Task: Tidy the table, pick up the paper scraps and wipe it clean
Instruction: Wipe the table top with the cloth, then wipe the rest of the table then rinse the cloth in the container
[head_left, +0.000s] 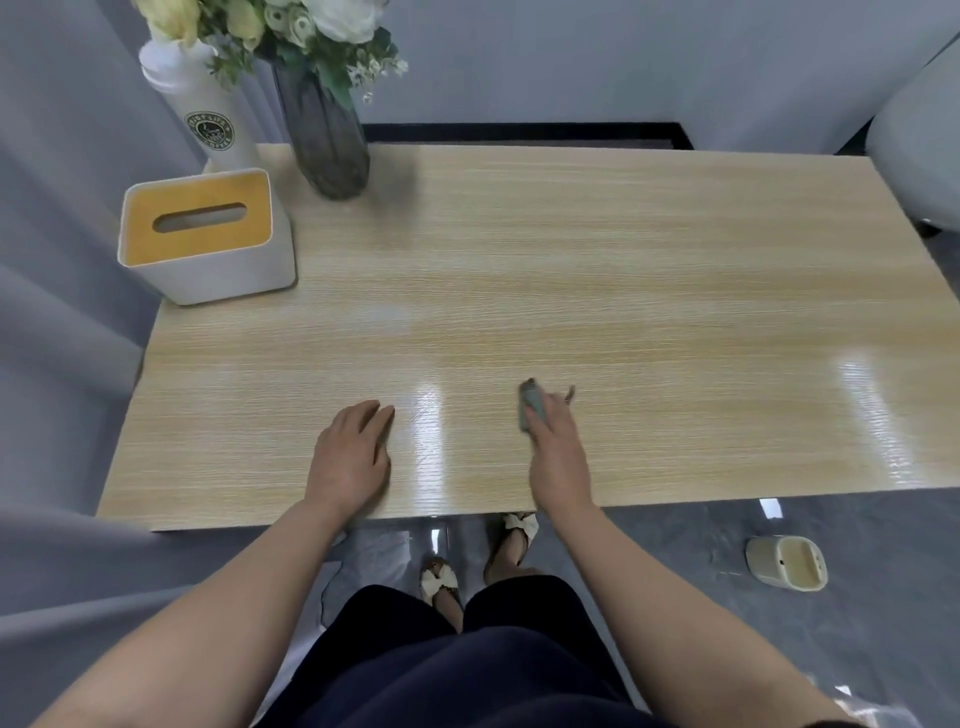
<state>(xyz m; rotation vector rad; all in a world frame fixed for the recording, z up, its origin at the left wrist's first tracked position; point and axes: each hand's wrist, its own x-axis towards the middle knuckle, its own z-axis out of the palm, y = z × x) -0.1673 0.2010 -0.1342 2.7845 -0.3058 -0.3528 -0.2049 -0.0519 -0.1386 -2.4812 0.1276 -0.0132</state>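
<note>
Left hand (353, 457) flat on table (649, 291); right hand (558, 447) grips grey cloth (531, 408).

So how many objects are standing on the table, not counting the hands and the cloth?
3, all at the far left corner of the table: the tissue box, the white cup behind it, and the flower vase beside them.

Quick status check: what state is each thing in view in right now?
left hand: flat on the table, holding nothing
right hand: gripping a grey cloth against the tabletop
tissue box: upright, slot showing no tissue
vase: upright, holding flowers
white bottle: upright, capped
</note>
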